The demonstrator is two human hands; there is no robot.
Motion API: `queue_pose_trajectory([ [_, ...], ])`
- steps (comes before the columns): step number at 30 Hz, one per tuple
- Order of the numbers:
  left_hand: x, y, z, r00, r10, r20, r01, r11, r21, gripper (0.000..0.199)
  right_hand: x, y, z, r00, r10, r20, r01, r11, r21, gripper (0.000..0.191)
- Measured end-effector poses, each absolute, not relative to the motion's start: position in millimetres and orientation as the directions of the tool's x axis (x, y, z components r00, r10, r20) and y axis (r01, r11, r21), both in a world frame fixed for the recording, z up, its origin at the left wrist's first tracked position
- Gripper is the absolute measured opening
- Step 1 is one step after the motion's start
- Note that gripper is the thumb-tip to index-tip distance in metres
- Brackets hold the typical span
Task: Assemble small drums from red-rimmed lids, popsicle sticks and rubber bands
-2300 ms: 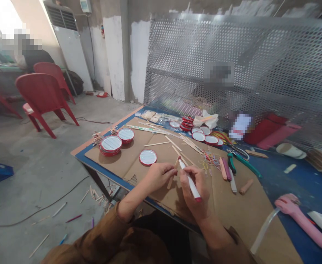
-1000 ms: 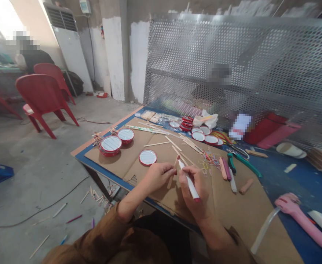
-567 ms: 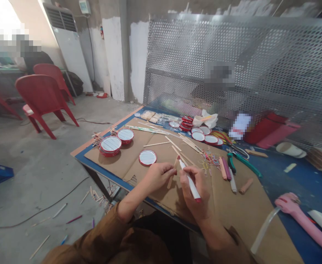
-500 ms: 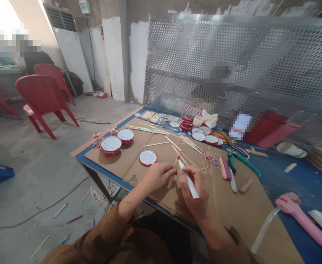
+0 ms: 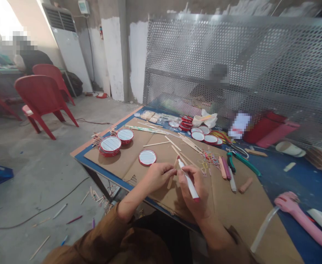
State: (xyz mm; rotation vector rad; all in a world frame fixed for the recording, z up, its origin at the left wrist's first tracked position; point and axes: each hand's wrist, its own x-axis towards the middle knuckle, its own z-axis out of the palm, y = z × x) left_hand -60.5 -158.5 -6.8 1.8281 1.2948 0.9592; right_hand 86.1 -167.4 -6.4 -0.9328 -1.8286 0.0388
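Pinched in the fingers of my left hand (image 5: pixel 159 176) is a flat wooden stick (image 5: pixel 171 182), held at a slant above the cardboard. My right hand (image 5: pixel 194 187) grips a white marker (image 5: pixel 188 179) with a red end, its tip up against the red-coloured top of the stick. Just beyond my left hand lies a round red-rimmed disc (image 5: pixel 147 157) with a white face. More such discs (image 5: pixel 110 145) are stacked to the left. Loose wooden sticks (image 5: pixel 183 156) lie past my fingertips, beside a tangle of coloured rubber bands (image 5: pixel 209 158).
A brown cardboard sheet (image 5: pixel 232 220) covers much of the blue table. To the right are wrapped clay-like sticks (image 5: pixel 224 168), green-handled pliers (image 5: pixel 243 164) and a pink glue gun (image 5: pixel 301 216). A perforated metal screen (image 5: pixel 177 55) stands behind. Red chairs (image 5: pixel 40 95) are at left.
Almost nothing differs. Both hands keep the stick and marker at nearly the same place, and the view has shifted very slightly.
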Motion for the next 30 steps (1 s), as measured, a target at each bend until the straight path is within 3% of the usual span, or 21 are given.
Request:
queue_pose_trajectory([
  [12,-60.6,-157.1,-11.2,0.244,0.952,0.184,0.437,-0.277,0.855,0.029,86.6,-166.4,-5.0,-0.150,0.621,0.769,0.580,0.685,-0.440,0.007],
  [30,-61.0,-158.7,-7.5,0.247,0.953,0.174,0.423,-0.267,0.866,0.033,87.4,-168.8,-7.0,-0.093,0.723,0.685,0.521,0.621,-0.585,0.009],
])
